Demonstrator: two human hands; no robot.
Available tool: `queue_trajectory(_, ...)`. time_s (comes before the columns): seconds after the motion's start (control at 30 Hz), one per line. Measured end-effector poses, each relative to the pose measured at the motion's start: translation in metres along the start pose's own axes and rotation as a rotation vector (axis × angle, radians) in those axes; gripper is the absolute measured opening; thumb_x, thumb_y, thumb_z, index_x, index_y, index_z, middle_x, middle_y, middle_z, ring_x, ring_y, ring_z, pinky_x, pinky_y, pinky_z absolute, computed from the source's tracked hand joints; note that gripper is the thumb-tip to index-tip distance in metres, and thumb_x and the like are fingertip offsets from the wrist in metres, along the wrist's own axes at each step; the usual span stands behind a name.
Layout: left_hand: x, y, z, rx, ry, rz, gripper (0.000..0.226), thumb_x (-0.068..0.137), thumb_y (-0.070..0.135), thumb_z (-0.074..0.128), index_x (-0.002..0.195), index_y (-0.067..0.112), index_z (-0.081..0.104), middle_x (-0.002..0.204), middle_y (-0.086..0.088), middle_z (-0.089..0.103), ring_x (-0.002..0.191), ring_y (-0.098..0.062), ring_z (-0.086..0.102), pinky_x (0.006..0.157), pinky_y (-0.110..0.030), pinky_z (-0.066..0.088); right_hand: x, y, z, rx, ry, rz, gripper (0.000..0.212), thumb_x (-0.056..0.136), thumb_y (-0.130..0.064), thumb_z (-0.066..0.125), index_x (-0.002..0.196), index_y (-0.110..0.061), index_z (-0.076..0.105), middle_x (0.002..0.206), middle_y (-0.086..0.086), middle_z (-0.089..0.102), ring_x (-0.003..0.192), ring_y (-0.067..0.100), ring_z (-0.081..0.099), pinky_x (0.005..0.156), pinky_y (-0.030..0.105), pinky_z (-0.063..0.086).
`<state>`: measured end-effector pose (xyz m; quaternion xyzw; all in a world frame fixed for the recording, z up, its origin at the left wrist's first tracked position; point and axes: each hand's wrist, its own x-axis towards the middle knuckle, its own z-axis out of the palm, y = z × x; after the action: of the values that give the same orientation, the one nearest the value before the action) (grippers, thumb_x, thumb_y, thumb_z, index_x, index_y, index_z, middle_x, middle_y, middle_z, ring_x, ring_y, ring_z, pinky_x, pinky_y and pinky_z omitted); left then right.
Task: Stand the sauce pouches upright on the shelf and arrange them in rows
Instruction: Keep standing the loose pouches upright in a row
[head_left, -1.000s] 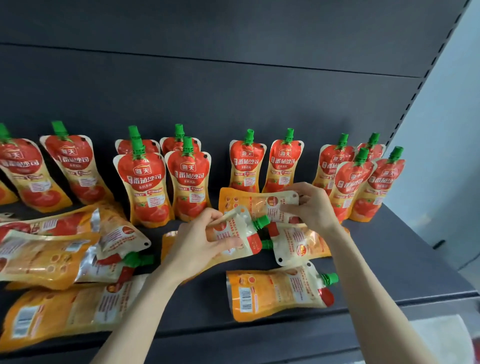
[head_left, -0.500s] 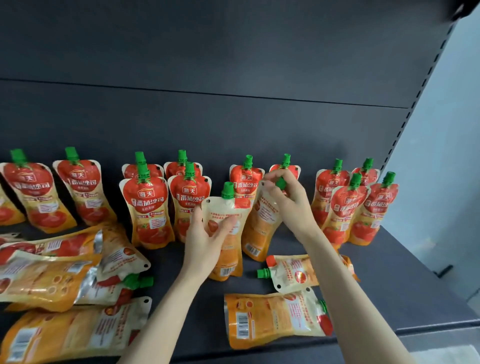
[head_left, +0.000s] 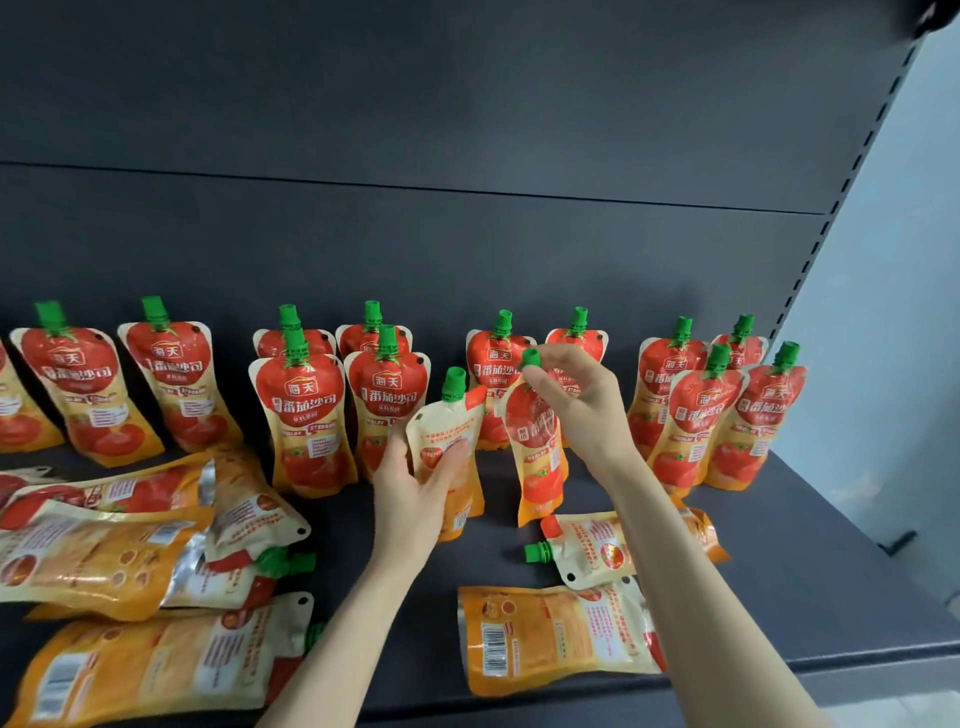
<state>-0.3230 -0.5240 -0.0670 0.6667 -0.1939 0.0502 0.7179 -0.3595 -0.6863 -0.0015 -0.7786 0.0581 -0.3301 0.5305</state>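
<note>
My left hand (head_left: 415, 499) grips an upright sauce pouch (head_left: 451, 431) around its body, its pale back side facing me and its green cap up. My right hand (head_left: 582, 405) pinches the green cap of a second upright pouch (head_left: 537, 457), whose red tomato front faces me. Both pouches stand on the dark shelf (head_left: 810, 566) in front of two standing pouches (head_left: 496, 364) at the back. Several more red pouches stand in rows left (head_left: 301, 415) and right (head_left: 696, 421) of them.
Two pouches lie flat near the shelf's front edge under my right forearm, one (head_left: 592, 551) behind the other (head_left: 550, 639). A heap of flat pouches (head_left: 130, 551) covers the left front. The shelf's dark back panel rises behind; a pale wall is at the right.
Both hands lifted pouches from lying flat, carried them back and stood them upright. The right-hand pouch has turned so its red front faces me.
</note>
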Motion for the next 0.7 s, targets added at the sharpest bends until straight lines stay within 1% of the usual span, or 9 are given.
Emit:
queue_trajectory(0.07,0.0,-0.001,0.005,0.022,0.009,0.01,0.035,0.084,0.019,0.065,0.114,0.022,0.048,0.103,0.02,0.058,0.091,0.019,0.056,0.071,-0.004,0.046,-0.001,0.008,-0.004,0.05,0.059,0.013,0.013,0.089,-0.019,0.062,0.101,-0.016,0.064,0.101,-0.001,0.066,0.099,0.014,0.063,0.085,0.033,0.054)
queue_trajectory(0.1,-0.001,0.0,0.007,0.024,0.005,0.017,0.035,0.085,0.018,0.064,0.115,0.021,0.046,0.102,0.022,0.057,0.09,0.021,0.055,0.07,-0.003,0.045,-0.001,0.011,-0.006,0.058,0.095,0.012,0.013,0.089,-0.019,0.062,0.101,-0.016,0.063,0.097,-0.004,0.065,0.094,0.009,0.062,0.08,0.027,0.053)
queue_trajectory(0.17,-0.003,0.005,0.009,0.017,-0.013,0.04,0.033,0.086,0.017,0.061,0.114,0.02,0.044,0.101,0.022,0.056,0.09,0.022,0.054,0.069,-0.002,0.044,-0.002,0.015,-0.01,0.099,0.162,0.013,0.011,0.088,-0.018,0.063,0.099,-0.015,0.063,0.093,-0.008,0.063,0.085,-0.001,0.061,0.07,0.014,0.049)
queue_trajectory(0.2,-0.003,0.01,0.009,0.006,-0.03,0.06,0.033,0.086,0.018,0.061,0.115,0.02,0.044,0.102,0.021,0.056,0.093,0.02,0.055,0.07,-0.002,0.044,-0.002,0.016,-0.012,0.123,0.182,0.013,0.009,0.088,-0.017,0.063,0.098,-0.016,0.063,0.093,-0.007,0.063,0.085,-0.003,0.061,0.068,0.013,0.048)
queue_trajectory(0.33,0.011,0.041,0.005,0.017,-0.135,0.182,0.029,0.089,0.022,0.057,0.117,0.023,0.049,0.108,0.021,0.056,0.103,0.014,0.052,0.08,-0.003,0.04,-0.002,0.019,-0.015,0.127,0.189,-0.012,0.01,0.088,-0.018,0.064,0.091,-0.028,0.063,0.094,-0.007,0.065,0.094,0.009,0.061,0.074,0.019,0.051)
queue_trajectory(0.43,0.033,0.057,-0.003,0.093,-0.323,0.187,0.025,0.093,0.026,0.051,0.117,0.029,0.056,0.115,0.014,0.062,0.111,0.003,0.055,0.093,-0.019,0.045,-0.002,0.02,-0.014,0.11,0.161,-0.024,0.009,0.087,-0.019,0.066,0.095,-0.024,0.063,0.097,-0.004,0.066,0.095,0.014,0.064,0.076,0.025,0.054)
queue_trajectory(0.5,0.042,0.063,-0.008,0.146,-0.406,0.157,0.022,0.094,0.021,0.051,0.112,0.027,0.061,0.112,0.01,0.066,0.109,-0.002,0.059,0.092,-0.027,0.049,-0.003,0.021,-0.016,0.137,0.144,0.0,0.015,0.086,-0.02,0.067,0.1,-0.019,0.062,0.102,-0.001,0.066,0.098,0.015,0.065,0.077,0.025,0.055)
queue_trajectory(0.57,0.047,0.067,-0.01,0.133,-0.406,0.149,0.017,0.091,0.015,0.057,0.102,0.023,0.067,0.104,0.006,0.07,0.101,-0.003,0.064,0.087,-0.023,0.052,-0.004,0.021,-0.02,0.134,0.132,0.013,0.016,0.086,-0.02,0.066,0.101,-0.02,0.062,0.105,-0.002,0.066,0.1,0.014,0.064,0.08,0.028,0.055)
queue_trajectory(0.7,0.052,0.066,0.001,0.162,-0.259,0.236,0.013,0.08,0.015,0.071,0.092,0.013,0.071,0.089,0.004,0.072,0.086,-0.004,0.067,0.073,-0.014,0.05,-0.003,0.019,-0.023,0.115,0.103,-0.004,0.009,0.088,-0.018,0.063,0.092,-0.026,0.063,0.103,0.002,0.067,0.1,0.019,0.065,0.084,0.041,0.057)
